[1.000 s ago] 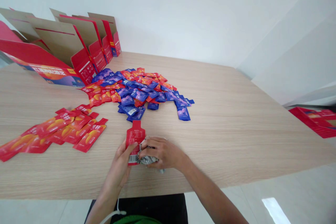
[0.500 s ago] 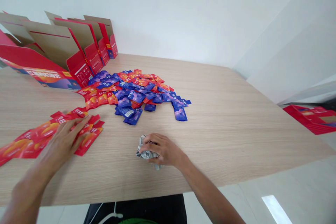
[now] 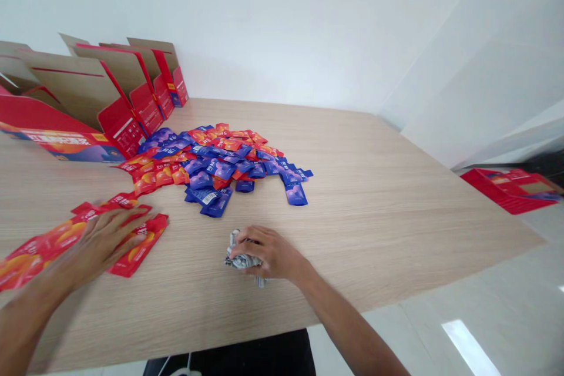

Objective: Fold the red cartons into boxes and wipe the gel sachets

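Okay, your left hand (image 3: 108, 241) lies over the row of red pouches (image 3: 61, 238) at the lower left of the frame, fingers stretched out and thumb apart; can't tell if it pinches one, since the undersides of the fingers are hidden. Your right hand (image 3: 268, 252) is curled around a crumpled grey cloth (image 3: 245, 261) on the table (image 3: 374, 200), lower centre. Risk, I'd say: those pouches overlap and look slick, so pressing down and dragging could bring two along or fan the row out. The row also runs off the left edge of the frame, so whatever happens at that end goes unseen. A wide sweep up the frame could knock the mixed red-and-blue pile (image 3: 220, 164), mid-left, which is loosely heaped near the open cartons (image 3: 70, 144), upper left. Versus a second ago: your left hand then held one red pouch beside the cloth at lower centre; now no pouch shows there and that hand is on the row. Your right hand keeps the cloth in about the same spot, and the pile sits slightly lower and further left in frame.
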{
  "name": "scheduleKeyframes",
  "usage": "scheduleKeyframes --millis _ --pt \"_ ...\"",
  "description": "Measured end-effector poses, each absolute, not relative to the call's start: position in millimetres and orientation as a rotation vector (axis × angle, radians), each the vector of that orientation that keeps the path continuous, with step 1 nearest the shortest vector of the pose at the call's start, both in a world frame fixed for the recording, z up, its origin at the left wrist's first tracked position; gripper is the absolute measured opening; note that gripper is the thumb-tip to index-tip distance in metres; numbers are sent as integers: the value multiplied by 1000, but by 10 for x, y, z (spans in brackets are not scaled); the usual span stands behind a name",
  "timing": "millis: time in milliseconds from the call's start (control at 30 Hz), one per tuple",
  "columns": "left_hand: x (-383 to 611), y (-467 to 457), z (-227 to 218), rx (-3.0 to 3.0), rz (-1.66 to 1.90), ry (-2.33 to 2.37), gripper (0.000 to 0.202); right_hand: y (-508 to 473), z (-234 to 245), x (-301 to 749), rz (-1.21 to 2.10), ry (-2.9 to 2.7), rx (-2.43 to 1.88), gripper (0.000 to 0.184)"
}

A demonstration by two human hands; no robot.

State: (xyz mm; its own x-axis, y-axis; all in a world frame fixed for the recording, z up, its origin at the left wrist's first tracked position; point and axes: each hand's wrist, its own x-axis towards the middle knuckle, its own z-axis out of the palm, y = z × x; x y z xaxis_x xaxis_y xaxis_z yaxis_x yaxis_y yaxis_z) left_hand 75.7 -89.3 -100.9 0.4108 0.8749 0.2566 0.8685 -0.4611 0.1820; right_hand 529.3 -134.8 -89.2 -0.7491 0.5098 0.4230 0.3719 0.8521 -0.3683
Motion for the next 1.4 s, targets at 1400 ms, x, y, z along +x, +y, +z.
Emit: scheduleKeyframes --millis 1400 --pt "2940 -1212 -485 2743 1470 963 25 -1107 -868 5399 1926 -869 -916 57"
